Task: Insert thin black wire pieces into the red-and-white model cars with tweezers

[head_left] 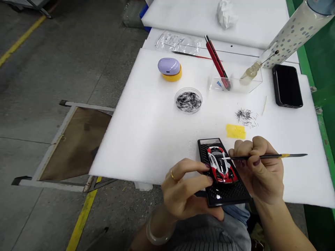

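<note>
While the left hand (183, 190) gripped the black base (230, 198) from eight o'clock, the right hand (264, 170) pinched a slim tool (269, 156) at three.

Fingers along the base's side and a thumb at its near edge seemingly kept the model car (221, 169) steady and face-up at the worktop's (146, 139) near edge; the tool lay nearly level, its pale tip at the car's roof, though contact couldn't be told. Close by at one o'clock sat yellow tape (236, 131), then loose black strands (244, 115), probably set there for easy reach; a round dish (188, 100) contained more at eleven. Farther off at twelve, a clear tray (235, 85) propped a red cutter (217, 62) upright.
</note>
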Demonstrator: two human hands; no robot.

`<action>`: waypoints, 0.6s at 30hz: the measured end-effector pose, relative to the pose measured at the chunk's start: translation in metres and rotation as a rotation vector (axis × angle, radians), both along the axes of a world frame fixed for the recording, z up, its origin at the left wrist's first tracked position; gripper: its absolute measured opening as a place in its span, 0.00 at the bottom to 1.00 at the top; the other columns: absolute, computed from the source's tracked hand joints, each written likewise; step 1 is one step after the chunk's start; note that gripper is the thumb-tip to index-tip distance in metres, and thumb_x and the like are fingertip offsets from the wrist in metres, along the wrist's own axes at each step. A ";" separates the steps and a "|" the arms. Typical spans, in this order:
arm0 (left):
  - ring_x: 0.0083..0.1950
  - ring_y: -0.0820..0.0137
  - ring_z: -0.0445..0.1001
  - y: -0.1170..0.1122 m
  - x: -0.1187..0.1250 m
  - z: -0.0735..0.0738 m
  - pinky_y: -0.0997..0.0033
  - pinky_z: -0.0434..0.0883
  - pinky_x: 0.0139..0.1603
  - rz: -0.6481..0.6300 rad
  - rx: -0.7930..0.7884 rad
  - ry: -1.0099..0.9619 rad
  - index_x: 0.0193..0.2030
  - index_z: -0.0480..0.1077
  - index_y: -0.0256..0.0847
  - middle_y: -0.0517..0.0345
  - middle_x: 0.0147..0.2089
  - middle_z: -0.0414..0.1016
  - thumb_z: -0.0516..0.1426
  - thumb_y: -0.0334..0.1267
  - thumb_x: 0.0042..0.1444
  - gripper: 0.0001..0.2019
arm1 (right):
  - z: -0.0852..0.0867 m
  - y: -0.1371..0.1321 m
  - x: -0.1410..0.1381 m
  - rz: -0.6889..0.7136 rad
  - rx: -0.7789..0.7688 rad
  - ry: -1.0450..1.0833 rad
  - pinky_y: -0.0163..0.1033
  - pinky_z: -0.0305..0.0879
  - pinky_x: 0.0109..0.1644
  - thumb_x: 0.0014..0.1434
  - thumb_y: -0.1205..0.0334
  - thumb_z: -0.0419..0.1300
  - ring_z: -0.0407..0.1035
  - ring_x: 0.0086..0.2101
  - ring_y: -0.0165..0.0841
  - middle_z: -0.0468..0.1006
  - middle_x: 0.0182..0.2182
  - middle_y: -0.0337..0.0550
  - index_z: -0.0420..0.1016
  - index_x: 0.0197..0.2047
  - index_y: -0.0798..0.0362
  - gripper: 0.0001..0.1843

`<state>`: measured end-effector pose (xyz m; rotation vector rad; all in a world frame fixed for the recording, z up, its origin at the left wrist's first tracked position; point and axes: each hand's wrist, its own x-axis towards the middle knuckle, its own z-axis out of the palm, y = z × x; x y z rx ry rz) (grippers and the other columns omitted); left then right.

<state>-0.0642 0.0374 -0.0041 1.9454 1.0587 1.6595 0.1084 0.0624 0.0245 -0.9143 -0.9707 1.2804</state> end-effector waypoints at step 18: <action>0.43 0.74 0.77 0.000 0.000 -0.004 0.71 0.79 0.35 -0.058 0.013 -0.027 0.40 0.72 0.35 0.54 0.43 0.74 0.59 0.56 0.64 0.21 | -0.007 -0.006 -0.002 -0.004 -0.007 -0.001 0.41 0.59 0.29 0.63 0.56 0.67 0.58 0.24 0.34 0.62 0.21 0.34 0.70 0.33 0.44 0.10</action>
